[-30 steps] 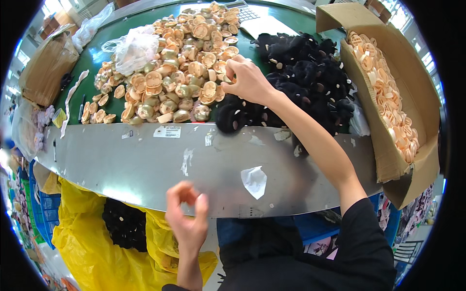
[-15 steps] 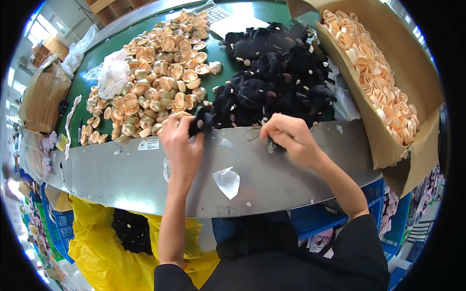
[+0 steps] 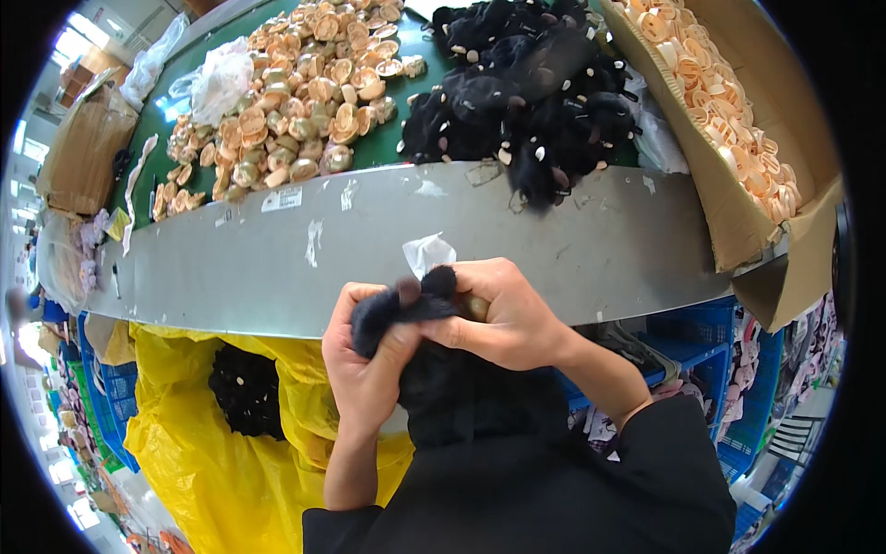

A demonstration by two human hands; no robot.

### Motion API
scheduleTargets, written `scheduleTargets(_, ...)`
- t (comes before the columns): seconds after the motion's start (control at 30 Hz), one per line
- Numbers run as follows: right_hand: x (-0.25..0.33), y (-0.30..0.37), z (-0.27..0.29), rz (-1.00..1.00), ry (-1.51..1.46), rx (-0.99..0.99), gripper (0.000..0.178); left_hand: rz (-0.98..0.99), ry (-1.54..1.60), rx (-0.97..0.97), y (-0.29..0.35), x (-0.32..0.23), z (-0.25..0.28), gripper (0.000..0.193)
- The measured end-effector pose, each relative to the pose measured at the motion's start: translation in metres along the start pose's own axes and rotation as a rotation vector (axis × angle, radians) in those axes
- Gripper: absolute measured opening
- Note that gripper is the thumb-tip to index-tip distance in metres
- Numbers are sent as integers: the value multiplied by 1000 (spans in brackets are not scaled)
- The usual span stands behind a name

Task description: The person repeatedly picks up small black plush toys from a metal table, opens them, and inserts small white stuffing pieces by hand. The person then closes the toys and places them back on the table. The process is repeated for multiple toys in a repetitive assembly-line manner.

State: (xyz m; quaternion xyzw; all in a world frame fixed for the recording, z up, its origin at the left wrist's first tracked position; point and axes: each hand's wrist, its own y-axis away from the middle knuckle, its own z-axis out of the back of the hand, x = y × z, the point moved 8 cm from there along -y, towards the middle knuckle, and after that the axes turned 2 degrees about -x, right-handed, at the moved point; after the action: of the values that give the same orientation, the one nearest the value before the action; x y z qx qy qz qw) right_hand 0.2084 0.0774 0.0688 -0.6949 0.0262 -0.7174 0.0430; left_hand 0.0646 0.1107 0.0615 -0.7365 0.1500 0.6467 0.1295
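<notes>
Counter [image 3: 369, 249], green-topped, metal-edged, bearing tan-and-gold shells [image 3: 295, 106] on its left part and a heap of black plush [image 3: 531, 88] at centre-right; open carton [image 3: 715, 198] of tan parts at its right end. One black plush piece [image 3: 377, 320], at the counter's near edge: long axis roughly left-right, rounded end leftward, two small lobes toward the far side. Left hand [image 3: 365, 388]: fingers grasping the rounded end. Right hand [image 3: 508, 319]: fingers grasping the opposite end, beside a golden shell [image 3: 475, 307], partly hidden.

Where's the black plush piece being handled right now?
The black plush piece is just left of centre in the head view, held between the left hand and right hand, just below the white paper scrap on the metal ledge.
</notes>
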Motion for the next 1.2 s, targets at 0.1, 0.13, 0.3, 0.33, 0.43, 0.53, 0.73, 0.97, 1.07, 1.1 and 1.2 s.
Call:
scheduleTargets(0.1, -10, 9, -13, -22, -74, -81, 13, 86, 12, 21, 15, 8, 1, 42)
scheduleTargets(0.13, -15, 13, -16, -53, -95, -113, 13, 63, -38, 8, 18, 12, 3, 41)
scheduleTargets(0.3, -30, 26, -27, 43, 39, -155, 14, -76, -322, -182, 18, 18, 15, 34)
scheduleTargets(0.33, -32, 28, -27, 11, -24, -185, 11, -122, -365, -221, 16, 22, 18, 32)
scheduleTargets(0.43, -41, 31, -25, -108, -153, -237, 21, -111, -208, -234, 16, 32, 22, 18)
scheduleTargets(0.53, -56, 37, -16, -212, -158, -257, 35, -45, -106, -219, 19, 37, 21, 14)
scheduleTargets(0.73, -54, 34, -8, -136, -157, -408, 33, -6, 10, -237, 22, 48, 0, 25)
scheduleTargets(0.97, -64, 39, -14, -239, -348, -272, 24, 88, 107, -61, 20, 45, -11, 40)
scheduleTargets(1.07, -44, 39, -12, -15, -85, -259, 19, 3, -182, -158, 17, 57, 5, 33)
scheduleTargets(1.1, -45, 41, -17, -64, -123, -202, 18, -8, -268, -196, 15, 57, 9, 31)
scheduleTargets(1.2, -32, 40, -24, 91, 35, -162, 20, -76, -444, -142, 6, 53, 6, 28)
